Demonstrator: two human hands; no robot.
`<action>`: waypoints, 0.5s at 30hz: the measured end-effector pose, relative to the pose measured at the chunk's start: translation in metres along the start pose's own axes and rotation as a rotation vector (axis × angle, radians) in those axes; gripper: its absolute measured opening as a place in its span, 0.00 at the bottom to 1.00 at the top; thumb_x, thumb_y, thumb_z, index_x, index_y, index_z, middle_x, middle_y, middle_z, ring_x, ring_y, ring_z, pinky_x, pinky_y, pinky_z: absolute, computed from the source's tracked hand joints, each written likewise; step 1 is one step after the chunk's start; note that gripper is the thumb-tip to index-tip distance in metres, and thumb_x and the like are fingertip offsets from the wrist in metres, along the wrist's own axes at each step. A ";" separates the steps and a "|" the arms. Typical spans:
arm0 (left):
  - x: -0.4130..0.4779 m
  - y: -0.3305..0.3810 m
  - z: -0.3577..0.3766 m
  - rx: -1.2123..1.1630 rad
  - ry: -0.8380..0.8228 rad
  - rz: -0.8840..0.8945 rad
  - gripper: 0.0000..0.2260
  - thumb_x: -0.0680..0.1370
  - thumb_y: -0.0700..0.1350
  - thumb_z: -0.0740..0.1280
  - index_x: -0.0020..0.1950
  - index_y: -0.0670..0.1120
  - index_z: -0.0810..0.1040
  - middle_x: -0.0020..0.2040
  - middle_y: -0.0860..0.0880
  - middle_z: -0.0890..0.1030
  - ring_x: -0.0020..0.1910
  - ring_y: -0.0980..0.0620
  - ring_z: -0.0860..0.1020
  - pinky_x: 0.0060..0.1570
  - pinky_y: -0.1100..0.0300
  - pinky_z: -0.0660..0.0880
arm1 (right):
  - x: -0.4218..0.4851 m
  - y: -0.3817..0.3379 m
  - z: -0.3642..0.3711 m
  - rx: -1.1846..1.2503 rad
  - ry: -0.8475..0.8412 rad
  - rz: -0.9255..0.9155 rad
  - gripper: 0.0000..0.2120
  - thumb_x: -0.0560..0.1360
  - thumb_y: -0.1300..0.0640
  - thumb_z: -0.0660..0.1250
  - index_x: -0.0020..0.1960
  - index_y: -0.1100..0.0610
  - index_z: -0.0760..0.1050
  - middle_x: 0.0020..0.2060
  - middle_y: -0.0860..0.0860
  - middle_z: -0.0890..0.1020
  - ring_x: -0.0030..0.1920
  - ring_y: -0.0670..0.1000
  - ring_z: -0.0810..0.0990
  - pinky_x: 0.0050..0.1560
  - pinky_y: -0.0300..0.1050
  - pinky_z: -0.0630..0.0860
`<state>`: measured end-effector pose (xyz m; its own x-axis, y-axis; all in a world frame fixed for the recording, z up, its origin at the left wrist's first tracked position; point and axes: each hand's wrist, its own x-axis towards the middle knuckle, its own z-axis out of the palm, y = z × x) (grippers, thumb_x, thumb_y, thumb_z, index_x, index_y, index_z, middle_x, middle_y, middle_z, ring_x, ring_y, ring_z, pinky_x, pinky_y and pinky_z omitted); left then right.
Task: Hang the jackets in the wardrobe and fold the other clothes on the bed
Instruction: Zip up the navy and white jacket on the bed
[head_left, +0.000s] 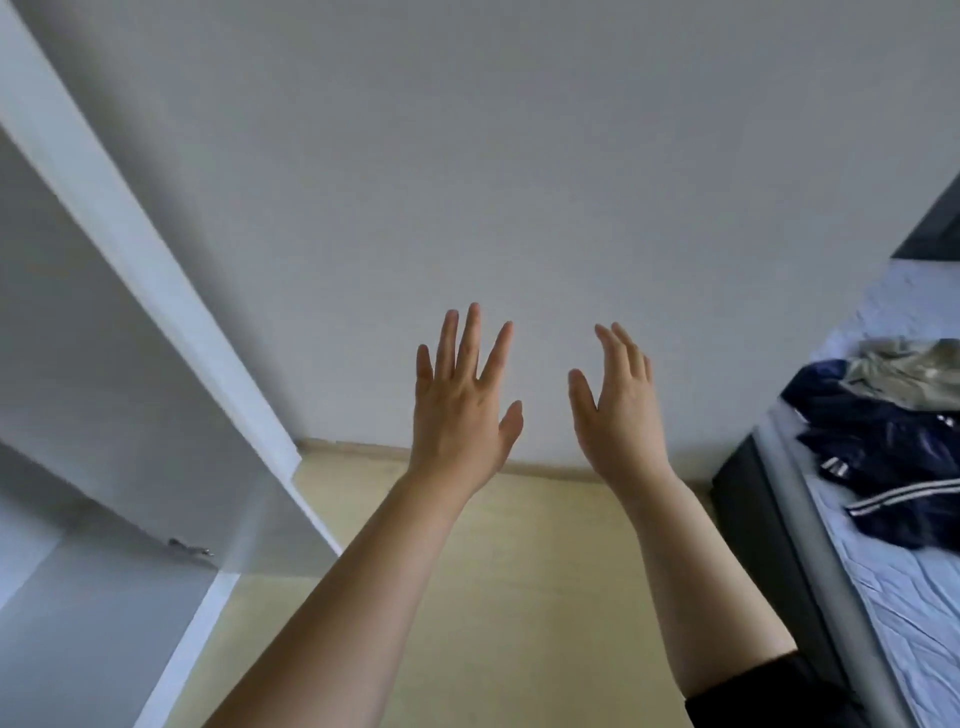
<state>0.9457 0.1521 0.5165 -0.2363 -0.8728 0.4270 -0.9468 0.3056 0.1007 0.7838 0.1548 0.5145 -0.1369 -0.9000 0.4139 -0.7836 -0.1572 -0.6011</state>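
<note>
My left hand (460, 405) and my right hand (621, 410) are raised side by side in front of a plain white wall, fingers straight and spread, holding nothing. On the bed (904, 618) at the right lies a dark navy jacket (893, 457) with white stripes, crumpled. A beige garment (909, 371) lies bunched just behind it. The white wardrobe (93, 415) stands at the left with its door (171, 291) swung open; the part of its inside that shows holds nothing.
A pale yellow floor (493, 571) runs between wardrobe and bed, ending at a skirting board below the wall. The bed has a dark frame (769, 545) and a light blue-white sheet. A small metal hinge (189, 546) sits on the wardrobe's lower part.
</note>
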 end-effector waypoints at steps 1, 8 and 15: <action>0.011 0.030 0.011 -0.026 -0.006 0.037 0.35 0.78 0.55 0.61 0.79 0.50 0.47 0.79 0.44 0.44 0.77 0.43 0.42 0.73 0.43 0.46 | 0.001 0.026 -0.018 -0.018 0.014 0.045 0.26 0.80 0.50 0.56 0.75 0.56 0.57 0.75 0.54 0.60 0.75 0.53 0.57 0.73 0.55 0.61; 0.060 0.213 0.079 -0.171 -0.113 0.256 0.34 0.79 0.55 0.60 0.79 0.51 0.45 0.79 0.45 0.43 0.77 0.44 0.40 0.72 0.45 0.42 | -0.010 0.179 -0.128 -0.072 0.130 0.282 0.25 0.79 0.55 0.59 0.74 0.61 0.60 0.73 0.57 0.63 0.74 0.55 0.58 0.72 0.50 0.57; 0.091 0.348 0.130 -0.319 -0.217 0.466 0.34 0.77 0.50 0.65 0.78 0.48 0.53 0.79 0.42 0.49 0.77 0.41 0.47 0.71 0.38 0.50 | -0.038 0.292 -0.193 -0.093 0.253 0.541 0.24 0.79 0.56 0.60 0.73 0.60 0.61 0.73 0.56 0.63 0.73 0.53 0.58 0.73 0.49 0.57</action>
<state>0.5667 0.1296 0.4738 -0.6813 -0.6670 0.3015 -0.6284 0.7442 0.2263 0.4428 0.2217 0.4554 -0.6613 -0.7163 0.2228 -0.6110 0.3421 -0.7139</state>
